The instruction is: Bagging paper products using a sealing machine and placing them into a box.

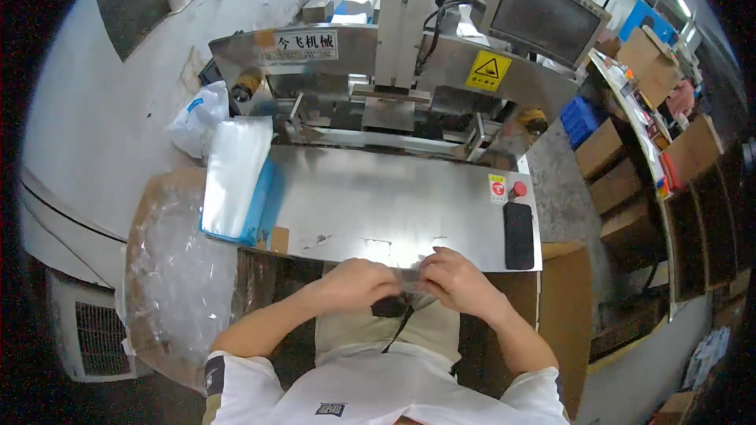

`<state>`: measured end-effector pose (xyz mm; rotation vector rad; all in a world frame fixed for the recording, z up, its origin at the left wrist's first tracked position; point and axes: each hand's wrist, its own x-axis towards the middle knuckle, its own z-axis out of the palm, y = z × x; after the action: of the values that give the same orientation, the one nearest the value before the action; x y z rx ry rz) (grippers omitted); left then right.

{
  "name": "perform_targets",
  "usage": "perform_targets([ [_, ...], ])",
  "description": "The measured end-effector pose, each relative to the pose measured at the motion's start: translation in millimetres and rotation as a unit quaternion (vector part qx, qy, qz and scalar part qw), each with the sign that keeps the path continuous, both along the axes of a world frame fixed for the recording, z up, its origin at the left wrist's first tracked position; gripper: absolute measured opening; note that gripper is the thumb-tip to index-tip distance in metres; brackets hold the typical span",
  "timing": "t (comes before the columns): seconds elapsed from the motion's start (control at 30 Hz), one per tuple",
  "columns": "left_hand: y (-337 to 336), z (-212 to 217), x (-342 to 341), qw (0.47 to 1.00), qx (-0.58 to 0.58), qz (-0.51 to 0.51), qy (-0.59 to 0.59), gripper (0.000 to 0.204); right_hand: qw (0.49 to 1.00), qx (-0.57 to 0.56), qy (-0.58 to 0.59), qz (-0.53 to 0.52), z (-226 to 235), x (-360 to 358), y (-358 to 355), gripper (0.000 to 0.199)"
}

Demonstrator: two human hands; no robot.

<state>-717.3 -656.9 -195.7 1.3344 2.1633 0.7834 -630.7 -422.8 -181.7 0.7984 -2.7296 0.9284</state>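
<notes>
Just over the front edge of the metal worktop (pixel 378 197), close to my lap, my two hands work near each other. A small, thin piece of clear plastic (pixel 409 277) spans the gap between them. My left hand (pixel 356 283) is closed with its fingertips on the left end of the plastic. From the other side, my right hand (pixel 457 282) pinches its right end. The fingers partly hide the piece, and the left hand is slightly blurred, so its exact shape cannot be made out.
A blue box (pixel 264 205) with stacked clear plastic sheets (pixel 236 177) stands at the worktop's left. A carton (pixel 146 212) of clear plastic is beside it. A black phone (pixel 517 236) and red button (pixel 518 189) sit at right. Behind rises a machine (pixel 402 31) with a screen (pixel 543 12).
</notes>
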Motion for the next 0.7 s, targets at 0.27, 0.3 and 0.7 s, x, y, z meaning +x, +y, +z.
perform_targets([
  [0.27,-14.1,20.7,-71.6,0.999,0.006,0.037,0.039,0.024,0.991,-0.044,-0.117,0.041,12.1,-57.2,27.6,0.008],
  [0.3,-10.9,20.2,-93.4,0.998,-0.020,0.055,0.016,0.026,0.993,-0.022,-0.120,-0.002,5.4,-75.1,32.5,0.008],
  [0.7,44.9,-17.4,-326.1,0.981,0.006,0.166,-0.098,0.047,0.977,0.039,-0.104,-0.184,-44.1,-277.9,74.6,0.019],
])
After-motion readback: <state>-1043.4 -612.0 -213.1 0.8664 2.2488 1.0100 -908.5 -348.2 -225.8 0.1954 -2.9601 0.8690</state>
